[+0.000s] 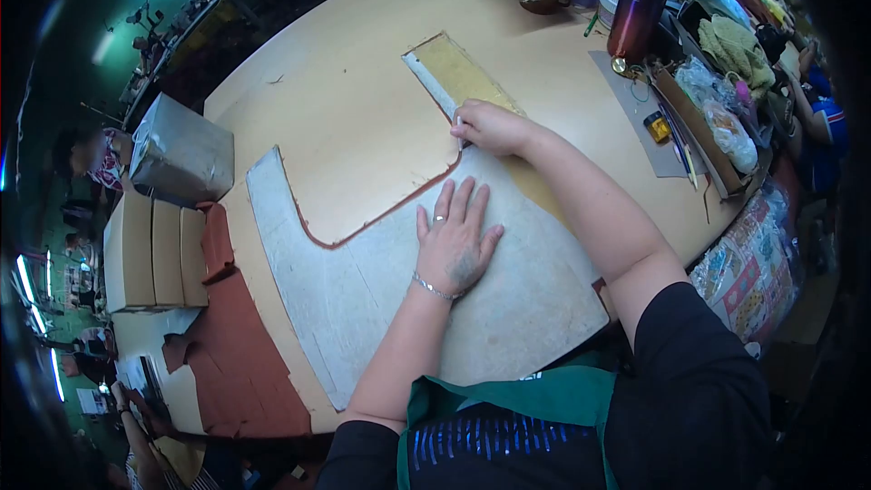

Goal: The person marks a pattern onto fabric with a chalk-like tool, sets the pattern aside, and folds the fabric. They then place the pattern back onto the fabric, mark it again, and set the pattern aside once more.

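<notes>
A large grey pattern board (517, 299) with a U-shaped cut-out lies flat on the table (363, 109). Along the inner curve, a thin strip of reddish-brown material (386, 209) shows from beneath it. My left hand (458, 240) presses flat on the board just below the cut-out, fingers spread. At the cut-out's upper right corner, my right hand (490, 130) is closed around a slim pale tool (460, 132), its tip against the edge; its exact kind is hidden by the fingers. A yellowish board (467, 73) sits along the grey board's narrow upper arm.
Reddish-brown sheets (240, 354) lie at the left, beside cardboard boxes (150, 254) and a grey metal-looking box (181, 150). A purple bottle (640, 4), a small yellow jar (657, 127) and a cardboard tray (694, 127) of clutter stand at the right. Other people are around.
</notes>
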`<state>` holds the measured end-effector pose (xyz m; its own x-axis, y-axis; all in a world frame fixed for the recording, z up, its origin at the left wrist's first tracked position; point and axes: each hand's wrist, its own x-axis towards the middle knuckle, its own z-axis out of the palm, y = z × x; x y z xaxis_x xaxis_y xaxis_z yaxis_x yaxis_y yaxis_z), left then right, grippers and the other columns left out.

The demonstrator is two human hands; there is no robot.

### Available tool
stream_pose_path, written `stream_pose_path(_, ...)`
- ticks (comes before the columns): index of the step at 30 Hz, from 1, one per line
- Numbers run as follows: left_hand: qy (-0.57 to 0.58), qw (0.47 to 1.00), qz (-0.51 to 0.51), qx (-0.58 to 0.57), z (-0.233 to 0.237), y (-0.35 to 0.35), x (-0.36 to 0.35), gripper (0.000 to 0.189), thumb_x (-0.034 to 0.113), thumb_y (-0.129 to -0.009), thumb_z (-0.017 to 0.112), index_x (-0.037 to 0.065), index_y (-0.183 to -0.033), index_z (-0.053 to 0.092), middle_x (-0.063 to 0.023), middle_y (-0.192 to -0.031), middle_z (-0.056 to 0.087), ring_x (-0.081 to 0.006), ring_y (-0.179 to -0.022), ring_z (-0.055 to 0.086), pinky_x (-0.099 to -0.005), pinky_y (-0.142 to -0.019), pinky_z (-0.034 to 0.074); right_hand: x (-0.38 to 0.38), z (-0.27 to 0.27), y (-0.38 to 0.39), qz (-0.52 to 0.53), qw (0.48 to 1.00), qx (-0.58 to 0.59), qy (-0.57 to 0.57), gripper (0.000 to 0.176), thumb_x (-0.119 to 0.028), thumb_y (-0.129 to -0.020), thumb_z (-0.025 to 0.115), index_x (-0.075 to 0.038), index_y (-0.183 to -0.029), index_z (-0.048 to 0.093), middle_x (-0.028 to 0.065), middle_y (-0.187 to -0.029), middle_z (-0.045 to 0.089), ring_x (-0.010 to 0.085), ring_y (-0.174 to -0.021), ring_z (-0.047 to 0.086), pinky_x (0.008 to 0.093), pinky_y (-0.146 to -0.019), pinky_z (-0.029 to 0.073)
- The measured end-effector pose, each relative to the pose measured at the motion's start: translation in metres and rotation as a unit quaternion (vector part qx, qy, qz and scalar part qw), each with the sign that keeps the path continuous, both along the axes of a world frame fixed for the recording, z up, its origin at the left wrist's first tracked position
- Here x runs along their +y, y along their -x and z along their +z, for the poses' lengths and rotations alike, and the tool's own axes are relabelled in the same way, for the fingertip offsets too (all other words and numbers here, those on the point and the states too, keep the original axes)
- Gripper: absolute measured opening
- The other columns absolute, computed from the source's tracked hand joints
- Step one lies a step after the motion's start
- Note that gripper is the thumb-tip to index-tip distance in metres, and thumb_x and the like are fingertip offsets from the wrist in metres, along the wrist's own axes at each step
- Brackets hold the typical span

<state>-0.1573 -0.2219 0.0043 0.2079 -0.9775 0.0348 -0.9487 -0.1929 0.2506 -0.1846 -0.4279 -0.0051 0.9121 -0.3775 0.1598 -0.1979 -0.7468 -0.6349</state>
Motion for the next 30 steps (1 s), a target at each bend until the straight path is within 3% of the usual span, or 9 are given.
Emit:
stream_pose_path(7,-0.004,1.0,-0.011,0.01,0.004,-0.003,-0.002,0.055,0.039,-0.083,0.045,0.014,-0.131,0.031,-0.0083,-0.136,0.027,-0.0276,-0.128,0.018,-0.0568,-0.098,0.016,-0.06,0.0,-0.085,-0.051,0.998,-0.002,0.026,0.027,-0.024,-0.083,0.05,0.002,-0.081,0.056,0.0206,-0.082,0.057,0.0349,-0.077,0.055,0.0405,-0.072,0.042)
stream_pose_path(10,0.007,1.0,-0.011,0.018,0.001,-0.005,-0.002,0.055,0.039,-0.082,0.046,0.014,-0.13,0.033,-0.0072,-0.135,0.028,-0.0266,-0.127,0.02,-0.0567,-0.097,0.016,-0.088,-0.009,-0.129,-0.087,0.993,-0.07,0.036,0.025,-0.023,-0.085,0.049,0.001,-0.078,0.053,0.0152,-0.074,0.059,0.0278,-0.069,0.056,0.0353,-0.066,0.043)
stream_pose_path(16,0.019,0.999,-0.004,0.029,0.0,-0.009,-0.003,0.053,0.042,-0.082,0.045,0.016,-0.128,0.037,-0.0071,-0.135,0.027,-0.0262,-0.128,0.019,-0.0568,-0.096,0.017,-0.143,-0.035,-0.182,-0.18,0.966,-0.118,-0.142,0.034,-0.037,-0.084,0.048,-0.005,-0.087,0.06,0.012,-0.082,0.062,0.0274,-0.08,0.058,0.0341,-0.073,0.044)
stream_pose_path(22,0.016,0.999,0.0,0.031,0.001,-0.008,-0.004,0.054,0.041,-0.081,0.046,0.016,-0.128,0.037,-0.0088,-0.136,0.026,-0.0279,-0.129,0.016,-0.057,-0.096,0.017,-0.136,-0.021,-0.167,-0.18,0.983,-0.011,-0.043,0.034,-0.036,-0.084,0.046,-0.005,-0.091,0.06,0.0138,-0.089,0.06,0.0281,-0.085,0.057,0.0359,-0.077,0.044)
stream_pose_path(25,0.017,0.999,0.001,0.029,0.001,-0.008,-0.004,0.054,0.041,-0.081,0.046,0.016,-0.128,0.037,-0.009,-0.136,0.026,-0.0281,-0.129,0.016,-0.0572,-0.096,0.017,-0.144,-0.025,-0.152,-0.22,0.964,-0.073,0.126,0.031,-0.033,-0.083,0.048,-0.005,-0.093,0.06,0.0165,-0.097,0.056,0.0295,-0.092,0.053,0.0375,-0.08,0.043)
stream_pose_path(28,0.009,1.0,0.002,0.028,0.002,-0.007,-0.004,0.053,0.04,-0.081,0.046,0.015,-0.127,0.038,-0.0089,-0.137,0.026,-0.0285,-0.129,0.016,-0.0577,-0.096,0.017,-0.155,-0.018,-0.112,-0.32,0.925,-0.06,0.195,0.029,-0.03,-0.082,0.05,-0.004,-0.093,0.059,0.019,-0.101,0.053,0.0306,-0.097,0.05,0.0391,-0.081,0.042)
stream_pose_path(30,-0.002,1.0,0.007,0.027,0.003,-0.006,-0.005,0.053,0.04,-0.081,0.046,0.015,-0.127,0.038,-0.0091,-0.137,0.026,-0.0288,-0.129,0.015,-0.0581,-0.097,0.016,-0.166,-0.025,-0.082,-0.371,0.907,-0.102,0.168,0.028,-0.03,-0.083,0.05,-0.005,-0.09,0.059,0.0176,-0.093,0.055,0.0307,-0.088,0.052,0.0378,-0.078,0.043)
